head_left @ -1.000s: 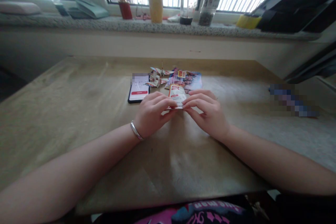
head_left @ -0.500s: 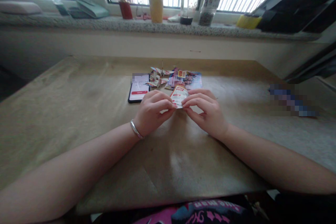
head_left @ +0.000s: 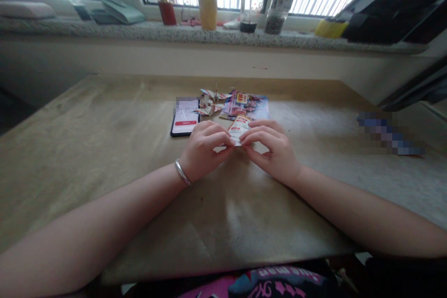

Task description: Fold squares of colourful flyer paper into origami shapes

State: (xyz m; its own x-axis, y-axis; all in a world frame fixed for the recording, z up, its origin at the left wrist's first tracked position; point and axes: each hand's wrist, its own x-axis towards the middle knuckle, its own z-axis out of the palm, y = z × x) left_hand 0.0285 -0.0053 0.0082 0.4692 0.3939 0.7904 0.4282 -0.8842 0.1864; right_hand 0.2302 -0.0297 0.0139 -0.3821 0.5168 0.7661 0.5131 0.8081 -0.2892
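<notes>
Between my hands is a small piece of printed paper [head_left: 239, 129], white with red and orange patches. My left hand [head_left: 208, 147], with a silver bangle on its wrist, pinches the paper's near left edge. The near right edge is pinched by my right hand [head_left: 270, 145], its other fingers curved over the sheet. Fingertips hide part of the near edge. Just beyond lie folded paper cranes [head_left: 209, 109] and colourful printed leaflets [head_left: 256, 106]. A smartphone [head_left: 184, 121] with a lit screen lies left of the cranes, close to my left hand.
The tan table [head_left: 146, 237] reaches back to a wall below a granite windowsill [head_left: 139, 30]. On the sill stand a red bottle [head_left: 167, 12], a clear container [head_left: 277, 11] and a yellow object [head_left: 331, 28]. A blurred flat item [head_left: 389, 134] lies at the table's right side.
Both hands have shifted very slightly towards each other, and the paper has come a little nearer to me. Everything else on the table stays where it was.
</notes>
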